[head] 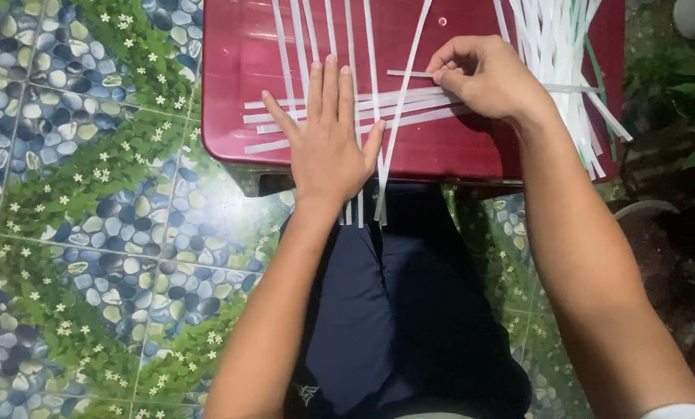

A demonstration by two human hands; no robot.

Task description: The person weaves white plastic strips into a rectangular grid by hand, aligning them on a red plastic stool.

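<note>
Seen from above: left hand (328, 140) pressed flat, fingers spread and released, pinning crossed white strips (347, 105) to a dark red stool top (471, 147). Right hand (487, 77) bent at the wrist, thumb and forefinger pinching the end of one horizontal strip (409, 74). Long vertical strips overhanging the stool's near edge above dark blue trousers (394, 310). Loose bundle of spare strips (557, 46) fanned over the stool's right edge. Pebble-and-leaf patterned floor (76, 194) open to the left.
</note>
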